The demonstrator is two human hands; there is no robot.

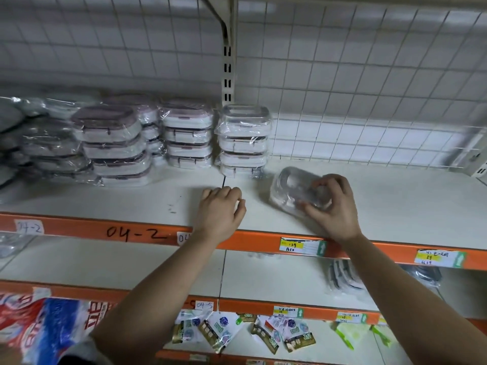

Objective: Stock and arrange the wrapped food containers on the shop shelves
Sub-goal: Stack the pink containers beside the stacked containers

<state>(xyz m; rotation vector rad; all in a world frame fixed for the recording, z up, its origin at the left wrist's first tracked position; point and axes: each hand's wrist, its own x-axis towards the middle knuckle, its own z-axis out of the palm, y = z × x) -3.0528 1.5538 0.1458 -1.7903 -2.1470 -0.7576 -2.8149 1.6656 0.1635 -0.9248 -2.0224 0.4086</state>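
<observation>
The stacked containers (242, 140) at the far left wear glossy, crinkled clear plastic film. The clear container (295, 188) nearer right is shiny see-through plastic. The shelf board (400, 206) looks matt white, its front rail (79, 229) smooth orange, with paper labels (303, 246).

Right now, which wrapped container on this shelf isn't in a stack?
The clear container gripped by the right hand, alone on the shelf, right of the stacks; all the others sit piled at the back.

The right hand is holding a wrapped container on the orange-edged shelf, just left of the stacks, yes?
Not quite. The head view shows the right hand holding the wrapped container on the orange-edged shelf just right of the stacks, not left.
</observation>
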